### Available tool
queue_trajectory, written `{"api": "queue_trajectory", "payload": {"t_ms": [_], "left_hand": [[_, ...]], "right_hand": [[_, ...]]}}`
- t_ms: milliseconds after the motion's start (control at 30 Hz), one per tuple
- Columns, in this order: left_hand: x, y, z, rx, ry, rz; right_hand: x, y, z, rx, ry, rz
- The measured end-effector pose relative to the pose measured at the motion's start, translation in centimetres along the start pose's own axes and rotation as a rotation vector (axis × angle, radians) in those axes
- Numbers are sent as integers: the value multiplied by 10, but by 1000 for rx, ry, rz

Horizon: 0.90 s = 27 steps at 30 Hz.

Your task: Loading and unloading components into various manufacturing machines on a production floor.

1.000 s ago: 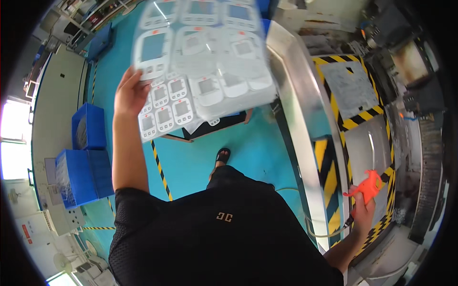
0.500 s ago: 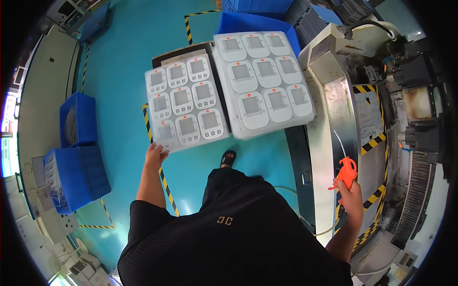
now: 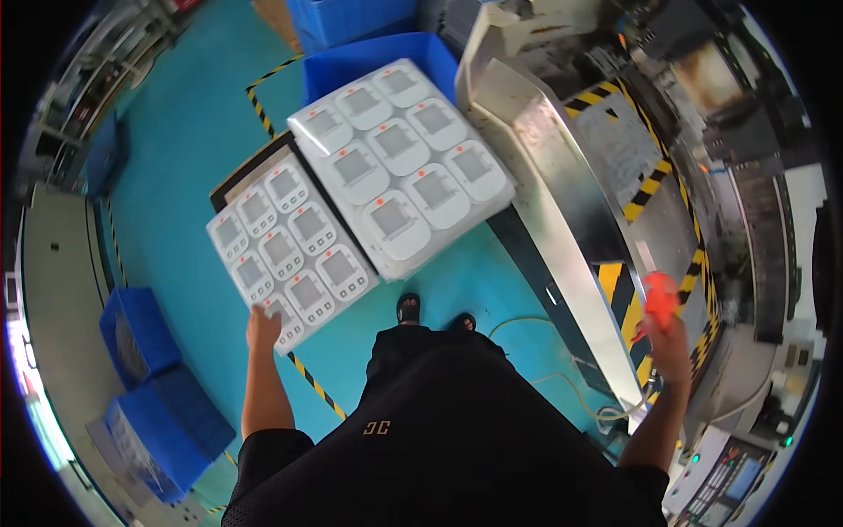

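My right hand (image 3: 671, 351) is closed around the handle of an orange air blow gun (image 3: 660, 299), held over the metal rail of the machine on the right. Its nozzle is blurred. At the near left corner of a clear plastic tray (image 3: 287, 345), my left hand (image 3: 263, 329) pinches the edge. White plastic housings (image 3: 309, 296) with grey windows, small square buttons and red dots fill this tray in rows. To its right lies a taller stack of trays (image 3: 406, 263) with larger white housings (image 3: 435, 193), untouched by either hand.
A blue bin (image 3: 320, 77) stands behind the trays. More blue bins (image 3: 167, 422) sit at the left. The metal machine frame (image 3: 575, 211) with striped hazard tape runs along the right. A hose (image 3: 571, 391) hangs low near my right arm.
The view has turned, so the trays now appear tilted and farther left. My right hand, still with the air blow gun, appears slightly farther right. My left hand stays at the tray's corner.
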<state>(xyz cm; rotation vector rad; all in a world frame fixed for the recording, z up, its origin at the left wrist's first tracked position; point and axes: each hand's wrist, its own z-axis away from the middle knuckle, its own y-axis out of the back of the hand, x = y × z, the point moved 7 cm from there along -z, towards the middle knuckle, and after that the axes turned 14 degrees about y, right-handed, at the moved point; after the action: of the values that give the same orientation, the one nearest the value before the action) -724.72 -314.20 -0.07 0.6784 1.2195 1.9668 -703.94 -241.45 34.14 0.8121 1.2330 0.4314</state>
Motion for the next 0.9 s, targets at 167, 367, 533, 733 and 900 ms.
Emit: {"api": "queue_trajectory", "payload": {"t_ms": [167,367,533,733,900], "left_hand": [[250,31,86,-656,-209,721],[367,-7,134,-884,-264,744],[462,-26,191,-646,-511,594],[555,-59,263,142,-857,-129],[553,-86,247,367,-754,-301]], "right_hand": [[-44,-127,55,-628,21,-127],[1,-113,71,-593,-124,-216],[78,-11,92,-236,-135,-103],[193,167,125,120,-552,266],[231,147,68,-9,-381,548]]}}
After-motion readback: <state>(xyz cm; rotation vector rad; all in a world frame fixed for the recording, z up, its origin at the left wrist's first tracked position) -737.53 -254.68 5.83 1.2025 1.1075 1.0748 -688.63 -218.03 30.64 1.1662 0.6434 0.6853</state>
